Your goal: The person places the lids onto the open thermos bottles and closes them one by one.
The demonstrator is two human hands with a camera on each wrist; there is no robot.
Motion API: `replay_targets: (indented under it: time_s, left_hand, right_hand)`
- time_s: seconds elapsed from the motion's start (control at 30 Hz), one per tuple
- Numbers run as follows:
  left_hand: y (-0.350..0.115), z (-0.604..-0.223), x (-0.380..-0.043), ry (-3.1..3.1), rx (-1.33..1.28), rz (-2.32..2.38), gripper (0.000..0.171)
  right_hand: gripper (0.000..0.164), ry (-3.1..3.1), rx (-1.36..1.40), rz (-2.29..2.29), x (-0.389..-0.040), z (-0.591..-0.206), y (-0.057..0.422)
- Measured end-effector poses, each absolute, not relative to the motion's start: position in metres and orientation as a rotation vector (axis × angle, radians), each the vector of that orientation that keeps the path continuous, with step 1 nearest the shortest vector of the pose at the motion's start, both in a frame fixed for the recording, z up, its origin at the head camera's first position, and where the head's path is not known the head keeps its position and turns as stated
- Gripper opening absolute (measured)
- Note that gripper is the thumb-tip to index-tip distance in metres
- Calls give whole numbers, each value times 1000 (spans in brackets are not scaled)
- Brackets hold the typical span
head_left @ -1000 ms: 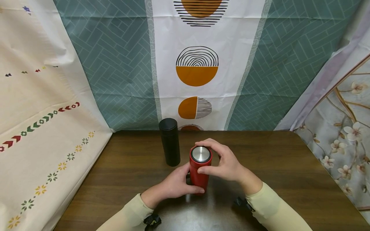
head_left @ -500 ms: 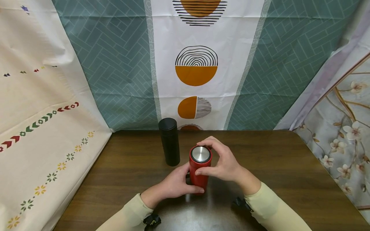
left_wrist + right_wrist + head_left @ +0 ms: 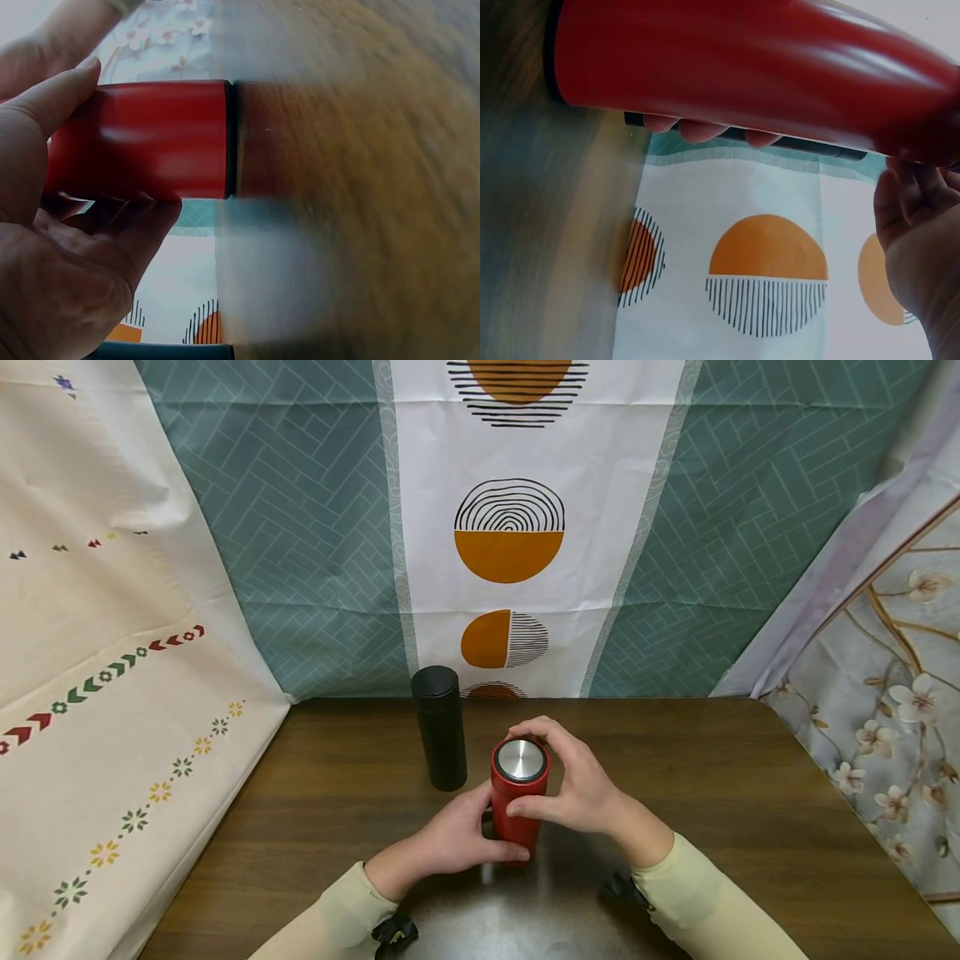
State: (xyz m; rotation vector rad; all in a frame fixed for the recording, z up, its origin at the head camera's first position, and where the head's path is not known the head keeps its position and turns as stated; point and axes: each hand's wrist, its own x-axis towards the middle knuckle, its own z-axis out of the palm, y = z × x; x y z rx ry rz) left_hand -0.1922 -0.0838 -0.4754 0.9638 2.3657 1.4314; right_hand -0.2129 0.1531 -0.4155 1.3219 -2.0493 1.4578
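Observation:
A red thermos (image 3: 517, 829) stands upright on the table, with a black-rimmed silver lid top (image 3: 521, 760). My left hand (image 3: 453, 835) grips its lower body, thumb across the near side. My right hand (image 3: 585, 785) curls round the top, thumb in front and fingers behind the lid. In the left wrist view the red body (image 3: 165, 142) ends in a black base right at the tabletop. The right wrist view shows left fingers (image 3: 700, 131) behind the body and the right hand (image 3: 930, 247) at the upper end, its exact contact partly hidden.
A tall black flask (image 3: 442, 735) stands upright behind the thermos, to the left. The brown wooden table (image 3: 675, 768) ends at a hanging patterned cloth (image 3: 510, 556) at the back. More cloths hang at the left and right sides.
The right thumb has slid slightly left across the thermos, and the right fingers have shifted a little around the lid. The left hand and both bottles look unmoved.

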Motion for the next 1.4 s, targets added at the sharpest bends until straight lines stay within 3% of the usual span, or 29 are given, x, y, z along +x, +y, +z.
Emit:
replay_targets:
  time_s: [0.17,0.5,1.4]
  left_hand:
    - [-84,-476,-192,2364,963,1433,72]
    - [-84,-477,-193,2344,917,1438,70]
    - [-84,-475,-192,2362,949,1420,73]
  right_hand:
    - [80,-2024,1480,1619,-215,-417,154]
    - [71,-1895,1655,1761,-217,-412,156]
    - [72,-2153,1243,1572,-207,-407,158]
